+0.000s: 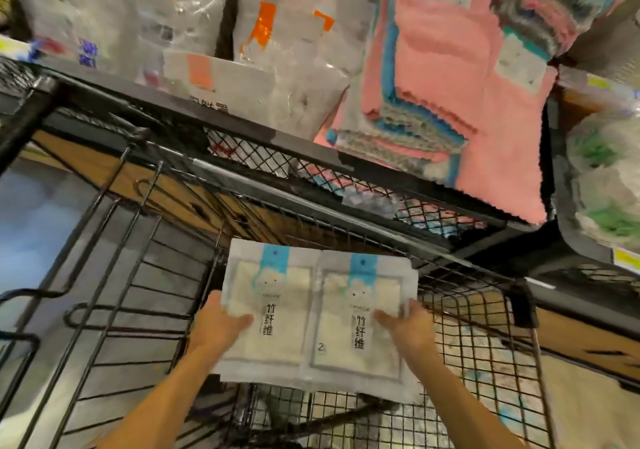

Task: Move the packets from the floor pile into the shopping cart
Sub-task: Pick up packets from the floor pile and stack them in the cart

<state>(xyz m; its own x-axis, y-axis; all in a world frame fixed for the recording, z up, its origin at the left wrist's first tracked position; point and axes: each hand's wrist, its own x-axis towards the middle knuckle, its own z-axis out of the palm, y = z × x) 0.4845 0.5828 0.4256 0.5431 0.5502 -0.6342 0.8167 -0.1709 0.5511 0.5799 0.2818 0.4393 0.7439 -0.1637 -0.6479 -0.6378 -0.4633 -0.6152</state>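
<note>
Both hands, left hand (221, 324) and right hand (405, 327), have their fingers closed on two packets (318, 313) held side by side above the shopping cart (485, 351). They are not yet dropped in; the floor pile is out of sight.

A black mesh shelf (346, 168) above the cart (485, 327) carries clear packets (249, 78) and pink towels (450, 85).

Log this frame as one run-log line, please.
stage: carrying | left hand: holds packets | right hand: holds packets | packets: above shopping cart | release: not yet
</note>
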